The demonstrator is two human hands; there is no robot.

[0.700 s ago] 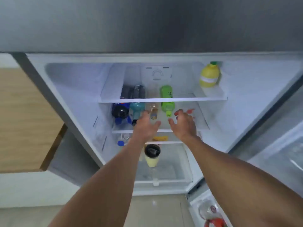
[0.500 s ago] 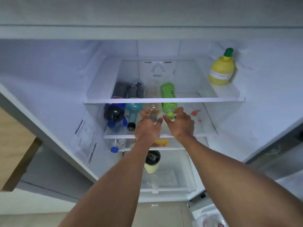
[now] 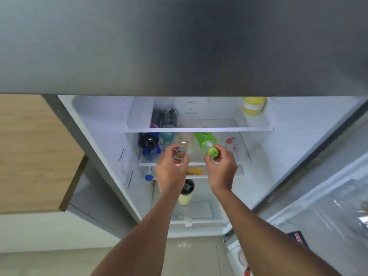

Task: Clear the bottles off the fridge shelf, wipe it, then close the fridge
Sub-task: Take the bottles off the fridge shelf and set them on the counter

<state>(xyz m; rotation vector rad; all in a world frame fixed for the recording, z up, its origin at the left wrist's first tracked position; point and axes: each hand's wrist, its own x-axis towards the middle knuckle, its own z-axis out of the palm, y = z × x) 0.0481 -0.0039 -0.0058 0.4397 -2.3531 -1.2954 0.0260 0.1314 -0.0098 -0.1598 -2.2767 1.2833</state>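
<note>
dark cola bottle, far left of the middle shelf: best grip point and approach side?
Take the cola bottle by its neck, just behind the blue cap, coming straight in from the open front of the shelf. It lies on its side with the cap toward the front, so the neck is the narrowest, nearest part. The teal bottle sits close on one side, so a body grip looks cramped.

So the middle shelf (image 3: 242,154) at frame center has four bottles lying side by side: cola bottle (image 3: 148,140) far left, then sports drink bottle (image 3: 166,137), clear bottle (image 3: 184,143), tea bottle (image 3: 206,142) rightmost. Lemon juice bottle (image 3: 253,105) stands on the upper shelf (image 3: 199,129), upper right. A tumbler (image 3: 186,193) sits below.
</note>
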